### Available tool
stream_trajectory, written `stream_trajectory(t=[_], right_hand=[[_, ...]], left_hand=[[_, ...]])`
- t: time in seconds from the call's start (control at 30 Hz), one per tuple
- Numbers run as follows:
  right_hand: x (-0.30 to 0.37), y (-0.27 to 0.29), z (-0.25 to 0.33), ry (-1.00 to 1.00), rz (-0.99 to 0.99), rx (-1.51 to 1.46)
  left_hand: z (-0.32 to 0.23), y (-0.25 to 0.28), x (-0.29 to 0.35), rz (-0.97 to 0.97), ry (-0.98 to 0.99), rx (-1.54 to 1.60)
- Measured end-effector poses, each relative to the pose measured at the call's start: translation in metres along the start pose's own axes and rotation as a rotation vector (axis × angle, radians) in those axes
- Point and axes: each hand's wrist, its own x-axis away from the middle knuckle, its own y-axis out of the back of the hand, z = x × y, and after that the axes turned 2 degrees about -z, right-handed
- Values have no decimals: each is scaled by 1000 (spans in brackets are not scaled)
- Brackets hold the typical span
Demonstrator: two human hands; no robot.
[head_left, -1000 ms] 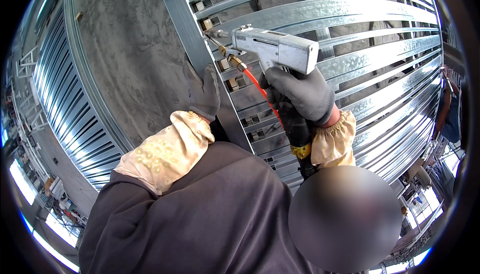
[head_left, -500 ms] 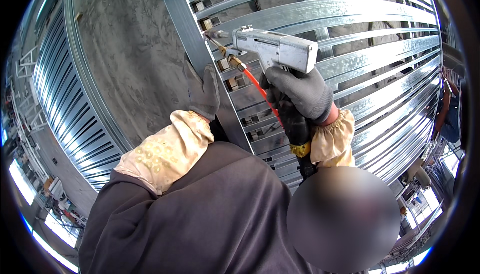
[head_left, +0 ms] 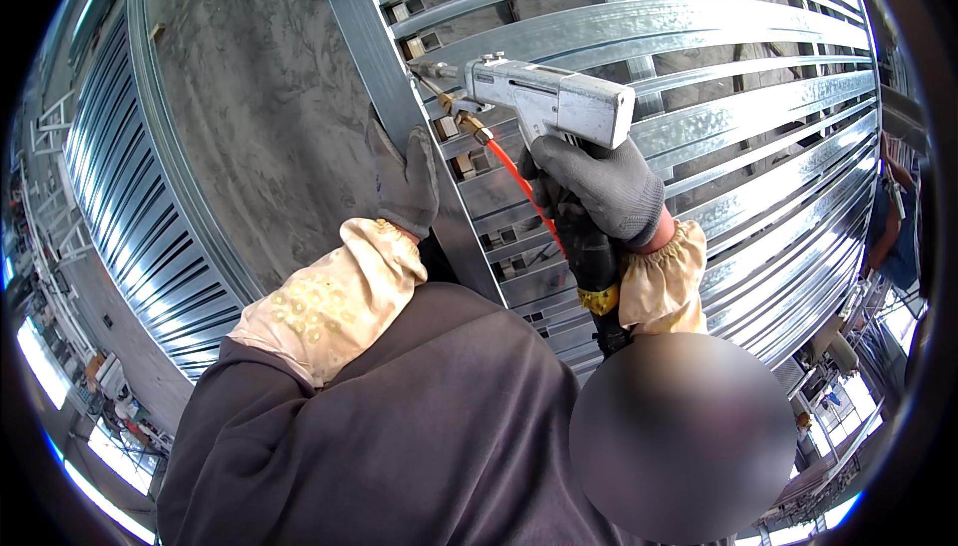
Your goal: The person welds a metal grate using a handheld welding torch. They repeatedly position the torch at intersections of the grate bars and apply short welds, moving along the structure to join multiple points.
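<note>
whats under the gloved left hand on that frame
The left hand lies flat on a slanting steel stud, beside the grey riveting tool. The patch of stud beneath the palm is covered.

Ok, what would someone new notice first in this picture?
The boxy grey metal pistol-grip tool at centre, gripped by the grey-gloved right hand, its nose against a shiny galvanised steel stud. The grey-gloved left hand rests on that stud, while an orange hose trails down from the tool.

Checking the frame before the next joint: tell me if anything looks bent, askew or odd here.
Nothing stands out. The left hand rests on the diagonal steel stud; the right hand grips the grey tool, its nose at the stud. The rails only curve from the fisheye lens.
</note>
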Motion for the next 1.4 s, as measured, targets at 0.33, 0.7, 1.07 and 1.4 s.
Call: stream_trajectory(t=[0.33,0.7,1.07,1.4], right_hand=[[4,3,-4,15,29,-13],[9,5,-4,-27,12,-8],[13,6,-8,-25,18,-28],[14,10,-16,-29,39,-53]], left_hand=[[-10,2,-6,43,146,73],[-36,0,-7,8,37,38],[-37,0,-8,-10,-160,-119],[-45,-2,-8,-4,-124,-63]])
